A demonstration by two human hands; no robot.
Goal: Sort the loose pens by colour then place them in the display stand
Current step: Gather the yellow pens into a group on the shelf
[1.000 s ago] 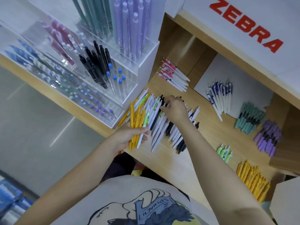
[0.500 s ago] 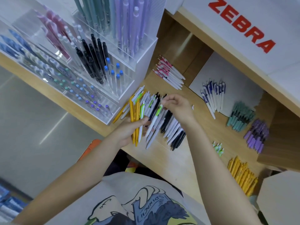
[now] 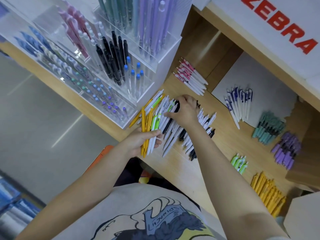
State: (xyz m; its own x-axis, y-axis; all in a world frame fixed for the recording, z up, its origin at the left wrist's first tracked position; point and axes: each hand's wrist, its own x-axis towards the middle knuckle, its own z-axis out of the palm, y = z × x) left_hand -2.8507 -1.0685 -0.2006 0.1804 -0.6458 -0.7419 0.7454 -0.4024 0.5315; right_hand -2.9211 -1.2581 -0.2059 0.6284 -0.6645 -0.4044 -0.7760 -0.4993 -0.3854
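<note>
Nearest, the left hand (image 3: pixel 141 142) grips a small bundle of pens (image 3: pixel 147 134), mostly yellow barrels with a white one and a lime-green one among them, held at the worktop's (image 3: pixel 174 170) front edge. Just beyond, the right hand (image 3: pixel 184 112) lies palm down on the unsorted heap (image 3: pixel 174 134), fingers curled into the white and black pens, apparently pinching one. To the right lie sorted piles: yellow pens (image 3: pixel 267 193) nearest, a few lime-green pens (image 3: pixel 239 162), then purple pens (image 3: pixel 285 149), teal pens (image 3: pixel 267 128), white pens with blue clips (image 3: pixel 239 104) on a sheet, and pink-and-white pens (image 3: pixel 190 77) furthest back. The clear display stand (image 3: pixel 107 70) sits at the left, its compartments holding upright black, blue, lilac and pink pens.
</note>
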